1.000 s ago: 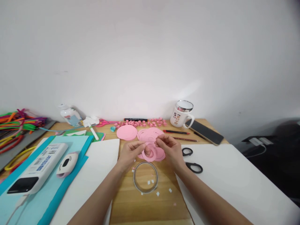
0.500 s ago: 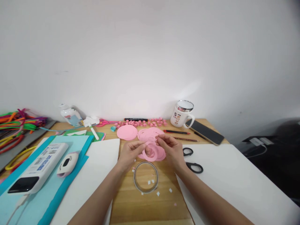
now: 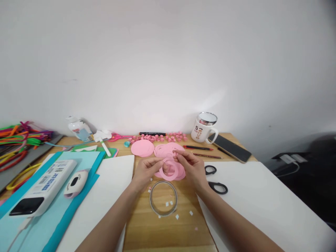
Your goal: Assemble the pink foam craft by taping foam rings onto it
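Observation:
My left hand [image 3: 147,170] pinches the upper left edge of a pink paper ring [image 3: 173,176], which looks like a spiral strip and hangs over more pink paper. At the ring's upper right, my right hand [image 3: 191,164] is closed, thumb against fingertips, on a small bit of pink paper; whether it joins the ring I cannot tell. Behind the hands lie cut pink paper pieces [image 3: 170,148] and a stack of pink paper circles [image 3: 142,147]. Nearer to me, a roll of clear tape [image 3: 150,203] lies flat on the wooden table [image 3: 168,238].
Black-handled scissors [image 3: 219,188] lie right of my right hand, their blades hidden. A white mug [image 3: 201,131], a phone [image 3: 232,148] and pencils [image 3: 198,148] are behind. Small pink paper rolls [image 3: 157,138] line the wall. A white device [image 3: 43,189] rests on blue paper, left.
My right fingertips have shifted very slightly at the pink paper. My left hand and everything on the table stay where they were.

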A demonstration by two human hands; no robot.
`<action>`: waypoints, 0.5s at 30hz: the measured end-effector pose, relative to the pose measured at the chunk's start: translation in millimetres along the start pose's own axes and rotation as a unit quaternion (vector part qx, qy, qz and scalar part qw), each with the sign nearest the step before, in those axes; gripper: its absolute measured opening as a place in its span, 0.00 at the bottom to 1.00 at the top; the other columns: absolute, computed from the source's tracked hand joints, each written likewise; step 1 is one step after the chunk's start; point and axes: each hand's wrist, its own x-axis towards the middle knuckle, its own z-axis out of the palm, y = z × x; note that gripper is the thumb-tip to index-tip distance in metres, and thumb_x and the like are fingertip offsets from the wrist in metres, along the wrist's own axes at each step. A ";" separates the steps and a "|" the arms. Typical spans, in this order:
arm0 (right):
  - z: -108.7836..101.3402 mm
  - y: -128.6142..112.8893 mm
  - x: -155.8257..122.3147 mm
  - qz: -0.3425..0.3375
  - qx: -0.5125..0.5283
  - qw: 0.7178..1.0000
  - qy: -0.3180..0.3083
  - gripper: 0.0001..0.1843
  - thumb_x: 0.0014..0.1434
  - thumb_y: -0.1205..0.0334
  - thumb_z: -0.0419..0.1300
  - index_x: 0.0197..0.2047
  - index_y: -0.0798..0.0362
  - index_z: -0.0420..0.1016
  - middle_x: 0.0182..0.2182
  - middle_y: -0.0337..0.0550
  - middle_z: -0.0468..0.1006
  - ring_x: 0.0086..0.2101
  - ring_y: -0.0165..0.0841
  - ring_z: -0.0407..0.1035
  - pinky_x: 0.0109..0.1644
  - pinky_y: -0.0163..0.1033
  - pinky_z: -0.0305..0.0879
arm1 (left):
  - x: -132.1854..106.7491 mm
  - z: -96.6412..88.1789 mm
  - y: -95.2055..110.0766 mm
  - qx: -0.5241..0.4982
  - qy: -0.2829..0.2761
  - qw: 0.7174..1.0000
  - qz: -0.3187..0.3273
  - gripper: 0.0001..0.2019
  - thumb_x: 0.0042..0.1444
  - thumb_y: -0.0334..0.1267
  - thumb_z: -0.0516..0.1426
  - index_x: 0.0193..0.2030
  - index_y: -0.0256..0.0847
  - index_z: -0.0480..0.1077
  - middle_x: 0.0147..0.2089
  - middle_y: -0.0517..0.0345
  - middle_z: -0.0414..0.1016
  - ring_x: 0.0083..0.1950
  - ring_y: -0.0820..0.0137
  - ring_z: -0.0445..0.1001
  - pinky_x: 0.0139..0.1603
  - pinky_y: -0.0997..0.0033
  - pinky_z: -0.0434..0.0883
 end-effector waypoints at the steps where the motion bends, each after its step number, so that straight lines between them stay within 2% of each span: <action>1: 0.2 -0.1 0.0 -0.005 0.007 1.000 0.002 0.12 0.47 0.57 0.62 0.35 0.53 0.76 0.30 0.43 0.77 0.30 0.32 0.71 0.39 0.40 0.68 | 0.0 -0.4 -0.6 -0.001 -0.001 1.000 -0.002 0.13 0.48 0.42 0.59 0.23 0.32 0.74 0.25 0.53 0.73 0.28 0.71 0.69 0.33 0.72 0.66; 8: 0.5 -1.9 -1.0 -0.015 0.013 1.000 0.000 0.08 0.44 0.60 0.65 0.27 0.53 0.72 0.22 0.36 0.72 0.24 0.27 0.66 0.31 0.35 0.65 | 0.7 -1.2 -1.9 0.011 -0.006 1.000 -0.010 0.13 0.48 0.42 0.59 0.23 0.33 0.74 0.24 0.54 0.73 0.27 0.72 0.69 0.31 0.73 0.66; 12: 0.8 -3.6 -1.0 -0.013 0.001 1.000 0.007 0.08 0.44 0.59 0.65 0.30 0.52 0.75 0.24 0.38 0.75 0.26 0.28 0.68 0.33 0.36 0.66 | -0.2 0.6 0.6 0.005 -0.007 1.000 -0.008 0.13 0.48 0.41 0.59 0.22 0.33 0.74 0.24 0.54 0.73 0.27 0.72 0.69 0.31 0.72 0.66; 15: 1.2 -5.2 -1.1 -0.003 -0.007 1.000 -0.015 0.11 0.47 0.58 0.63 0.34 0.52 0.77 0.27 0.41 0.77 0.30 0.31 0.70 0.37 0.38 0.67 | -0.7 0.7 0.6 -0.002 -0.007 1.000 0.001 0.12 0.49 0.41 0.58 0.23 0.33 0.74 0.24 0.54 0.73 0.27 0.72 0.69 0.32 0.73 0.66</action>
